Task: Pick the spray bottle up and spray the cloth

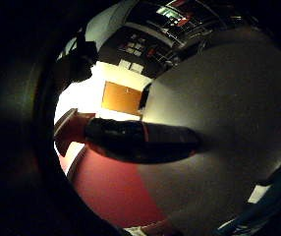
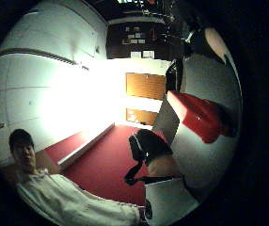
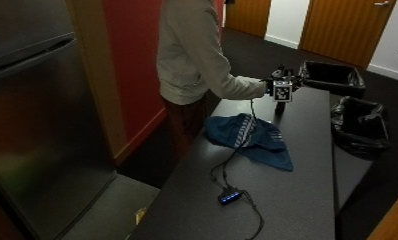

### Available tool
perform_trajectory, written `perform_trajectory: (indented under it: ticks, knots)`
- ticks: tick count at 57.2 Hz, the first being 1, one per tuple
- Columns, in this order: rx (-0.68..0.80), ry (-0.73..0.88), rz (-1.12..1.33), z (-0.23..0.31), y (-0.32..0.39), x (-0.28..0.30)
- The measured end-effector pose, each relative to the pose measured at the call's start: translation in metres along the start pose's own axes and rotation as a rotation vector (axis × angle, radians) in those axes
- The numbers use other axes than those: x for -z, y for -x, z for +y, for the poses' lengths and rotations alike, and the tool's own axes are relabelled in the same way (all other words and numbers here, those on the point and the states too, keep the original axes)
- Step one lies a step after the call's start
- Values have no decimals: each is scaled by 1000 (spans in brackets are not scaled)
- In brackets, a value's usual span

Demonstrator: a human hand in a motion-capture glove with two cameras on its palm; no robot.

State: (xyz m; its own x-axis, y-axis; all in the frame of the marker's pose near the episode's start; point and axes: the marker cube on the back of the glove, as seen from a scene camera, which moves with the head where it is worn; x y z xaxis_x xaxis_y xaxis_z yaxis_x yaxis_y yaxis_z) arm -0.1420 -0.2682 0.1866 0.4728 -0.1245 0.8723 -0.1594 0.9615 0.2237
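One person (image 3: 189,55) stood at the far end of a dark worktop (image 3: 299,180), right arm out over it. The gloved hand (image 3: 273,87) was over the worktop's far part; whether its fingers were apart or clamped on sth, can't tell from outside. One blue cloth (image 3: 252,137) w/ pale stripes lay crumpled on the worktop, near the hand but apart from it, on the person's side.

The bottle (image 1: 140,141) showed only in the little-finger palm view: dark body, reddish end, lying across the view close to the palm, against the pale worktop surface. Contact w/ the hand not visible. In the thumb-side view one red-and-white part (image 2: 198,117) sat close to the palm; can't tell if it belonged to the bottle.

Around: two black-lined bins (image 3: 332,77) (image 3: 360,122) stood on the floor beside the worktop, on the side away from the person. One small box w/ blue lights (image 3: 229,196) lay on the worktop, well apart from the cloth, nearer the camera. One steel fridge (image 3: 39,125) stood beside a red wall (image 3: 132,60). Two wooden doors (image 3: 345,25) (image 3: 247,15) at the back. Nothing lay between hand & cloth.
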Motion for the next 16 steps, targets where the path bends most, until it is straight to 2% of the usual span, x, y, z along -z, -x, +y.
perform_trajectory:
  ticks: [4, 9, 12, 16]
  knots:
    - [-14, -3, 10, 6, 6, 11]
    - [-27, 0, 171, 18, -2, 22]
    - [-22, -73, 281, 13, -11, 27]
    - [-19, -19, 235, 28, 3, 31]
